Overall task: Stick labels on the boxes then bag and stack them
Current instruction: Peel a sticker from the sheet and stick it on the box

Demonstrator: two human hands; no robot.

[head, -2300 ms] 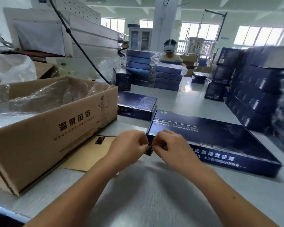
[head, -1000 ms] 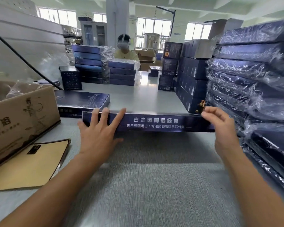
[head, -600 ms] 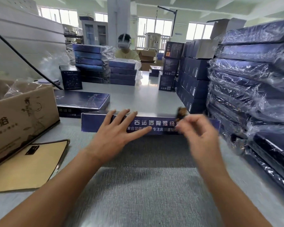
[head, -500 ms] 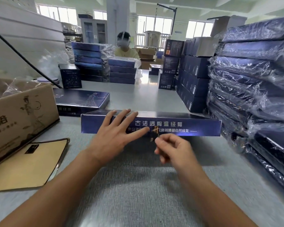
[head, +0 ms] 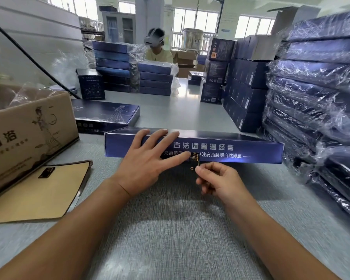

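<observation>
The left hand (head: 148, 164) lay flat and spread on the near side of the long blue box (head: 240, 147), fingers reaching over its top edge and thumb stretched toward the middle. Just right of that thumb, a small dark label (head: 194, 158) with gold marks sat against the lower edge of that side. The right hand (head: 220, 180) pinched its bottom end between thumb and forefinger, the other fingers curled. The box lay across the grey table (head: 170, 229), just beyond both hands.

At far left an open cardboard carton (head: 28, 134) held clear plastic bags (head: 26, 93). A tan backing sheet (head: 34, 197) bearing one dark sticker (head: 47, 172) lay beside it. At right stood a stack of bagged blue boxes (head: 321, 87).

The box side read "古法透骨温经膏"; the carton showed "苗浴".
</observation>
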